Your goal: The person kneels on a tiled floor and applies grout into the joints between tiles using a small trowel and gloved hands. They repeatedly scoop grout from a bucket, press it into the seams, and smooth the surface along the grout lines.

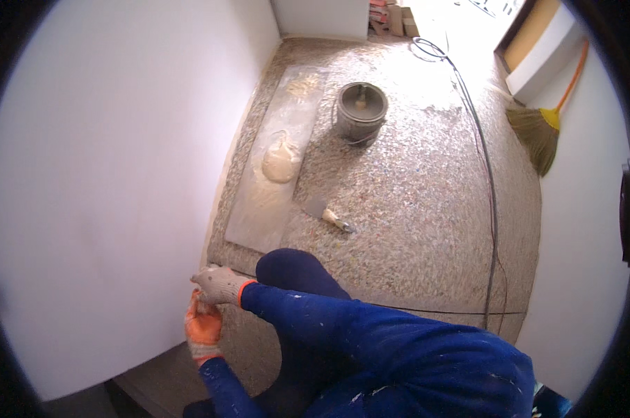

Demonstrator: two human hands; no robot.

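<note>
Meeting beside the white wall [134, 181], just to their left: right hand [221, 285] and left hand [204, 324], finger closure unclear.

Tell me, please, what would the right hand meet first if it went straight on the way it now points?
The right hand would likely meet the left wall first; depth is unclear, so I cannot tell whether they already touch.

There are two gloved hands [203, 326] [221, 285] at lower left, one long board [249, 217] left of centre bearing two patches of beige paste [280, 165] [303, 86], one bucket [357, 130] at upper centre, one scraper [334, 218] mid-frame — and one broom [543, 132] at upper right.
</note>
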